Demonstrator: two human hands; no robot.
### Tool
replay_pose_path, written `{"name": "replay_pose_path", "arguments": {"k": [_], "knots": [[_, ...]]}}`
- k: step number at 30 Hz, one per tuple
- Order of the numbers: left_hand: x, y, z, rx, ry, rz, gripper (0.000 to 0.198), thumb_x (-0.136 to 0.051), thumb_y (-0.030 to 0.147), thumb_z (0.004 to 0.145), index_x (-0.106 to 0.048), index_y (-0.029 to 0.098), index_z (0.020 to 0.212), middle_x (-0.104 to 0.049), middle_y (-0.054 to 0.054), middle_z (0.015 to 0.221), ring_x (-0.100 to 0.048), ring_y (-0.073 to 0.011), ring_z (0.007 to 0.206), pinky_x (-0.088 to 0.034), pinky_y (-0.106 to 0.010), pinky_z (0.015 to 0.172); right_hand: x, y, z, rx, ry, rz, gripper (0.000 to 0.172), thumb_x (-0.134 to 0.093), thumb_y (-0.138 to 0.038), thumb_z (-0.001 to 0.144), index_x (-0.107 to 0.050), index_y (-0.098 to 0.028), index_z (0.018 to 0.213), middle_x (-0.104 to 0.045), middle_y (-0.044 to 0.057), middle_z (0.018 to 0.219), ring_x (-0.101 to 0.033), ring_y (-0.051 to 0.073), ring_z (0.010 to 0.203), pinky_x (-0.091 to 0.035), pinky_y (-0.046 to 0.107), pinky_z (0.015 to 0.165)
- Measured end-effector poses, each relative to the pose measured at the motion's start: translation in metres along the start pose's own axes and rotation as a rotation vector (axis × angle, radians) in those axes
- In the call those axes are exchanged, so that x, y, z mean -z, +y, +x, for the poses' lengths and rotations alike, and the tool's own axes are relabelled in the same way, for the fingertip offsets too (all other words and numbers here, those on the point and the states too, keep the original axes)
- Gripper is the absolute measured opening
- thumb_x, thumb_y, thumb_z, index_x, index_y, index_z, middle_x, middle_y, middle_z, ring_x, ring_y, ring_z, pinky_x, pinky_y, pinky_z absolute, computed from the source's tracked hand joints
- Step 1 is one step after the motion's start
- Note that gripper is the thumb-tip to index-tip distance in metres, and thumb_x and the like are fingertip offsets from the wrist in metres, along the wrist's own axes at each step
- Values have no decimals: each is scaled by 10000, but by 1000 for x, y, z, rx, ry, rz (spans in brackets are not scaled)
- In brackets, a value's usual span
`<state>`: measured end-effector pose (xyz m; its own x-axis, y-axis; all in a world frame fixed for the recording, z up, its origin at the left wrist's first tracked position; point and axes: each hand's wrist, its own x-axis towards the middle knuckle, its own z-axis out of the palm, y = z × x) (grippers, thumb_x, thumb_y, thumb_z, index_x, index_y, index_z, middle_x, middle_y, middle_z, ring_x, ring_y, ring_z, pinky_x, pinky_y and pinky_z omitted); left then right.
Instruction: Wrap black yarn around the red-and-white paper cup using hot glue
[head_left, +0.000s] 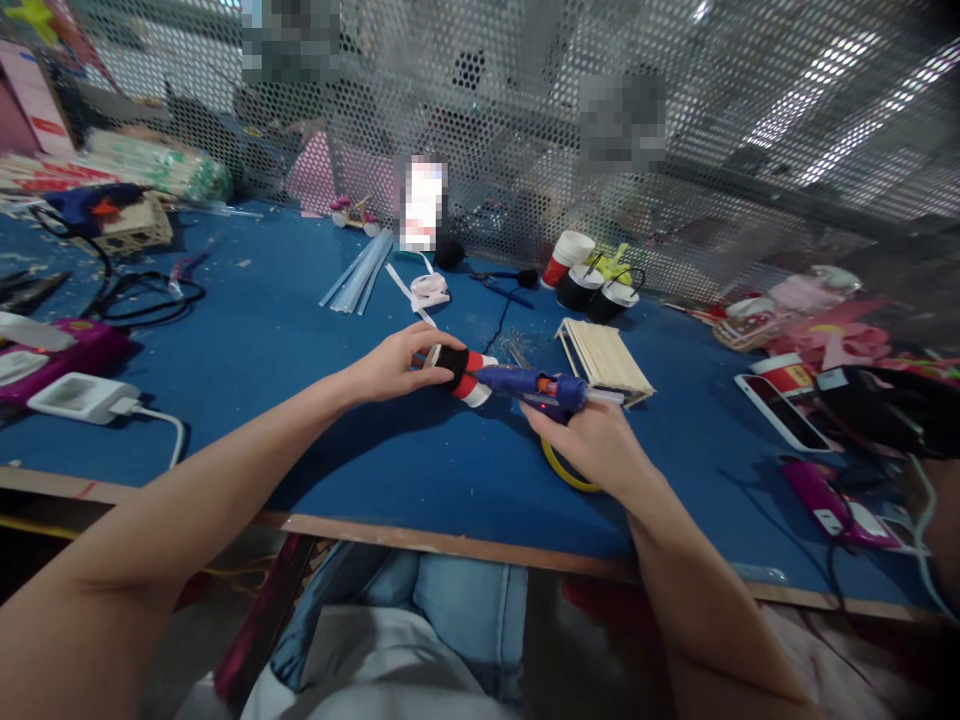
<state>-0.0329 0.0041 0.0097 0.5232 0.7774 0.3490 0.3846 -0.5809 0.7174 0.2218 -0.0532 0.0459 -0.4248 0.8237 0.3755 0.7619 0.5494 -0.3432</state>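
My left hand (394, 365) is closed on a red and white paper cup (474, 390) that lies on its side, with black yarn (452, 366) wound round part of it. A black strand runs from it toward the back of the blue table (360, 450). My right hand (592, 435) grips a blue glue gun (536, 385) with a clear stick in its rear end. The gun's nozzle points left and meets the cup at the yarn's edge; whether it touches cannot be made out. A yellow ring (566, 472) lies partly hidden under my right hand.
Behind the gun stands a small wooden stick frame (609, 358). Farther back are cups (579, 287), glue sticks (360, 275), white ribbon (429, 291) and pliers (502, 288). A white charger (82, 398) sits left; a phone (784, 410) and purple power strip (832, 505) lie right. Mesh (480, 130) rises behind.
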Motion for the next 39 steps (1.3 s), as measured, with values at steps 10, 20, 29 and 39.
{"name": "replay_pose_path", "arguments": {"k": [10, 20, 29, 39], "knots": [[2, 6, -2, 23, -42, -79, 340, -628, 227, 767, -566, 198, 1100, -489, -86, 1110, -513, -203, 1040, -511, -329, 797, 6, 2, 2, 7, -30, -113, 257, -456, -337, 812, -625, -184, 693, -492, 30, 527, -477, 163, 519, -382, 307, 534], [3, 6, -1, -1, -47, -70, 333, -638, 211, 757, -572, 223, 1083, -495, -76, 1111, -511, -202, 1045, -510, -339, 807, 12, 1, 4, 52, -86, -82, 288, -440, -348, 812, -650, -188, 696, -398, 6, 459, -424, 152, 475, -364, 307, 511], [3, 6, -2, -9, -52, -59, 348, -645, 203, 755, -559, 229, 1091, -491, -71, 1120, -511, -196, 1047, -502, -327, 805, 11, -2, 4, -7, -45, 17, 218, -479, -322, 794, -597, -196, 662, -460, 9, 524, -436, 144, 492, -380, 306, 529], [5, 8, -2, -42, -69, -27, 338, -643, 207, 759, -559, 223, 1086, -494, -69, 1117, -509, -197, 1050, -498, -323, 798, 11, 1, 3, -19, -14, 38, 186, -500, -311, 789, -563, -184, 669, -514, 12, 553, -477, 142, 508, -401, 290, 531]]}}
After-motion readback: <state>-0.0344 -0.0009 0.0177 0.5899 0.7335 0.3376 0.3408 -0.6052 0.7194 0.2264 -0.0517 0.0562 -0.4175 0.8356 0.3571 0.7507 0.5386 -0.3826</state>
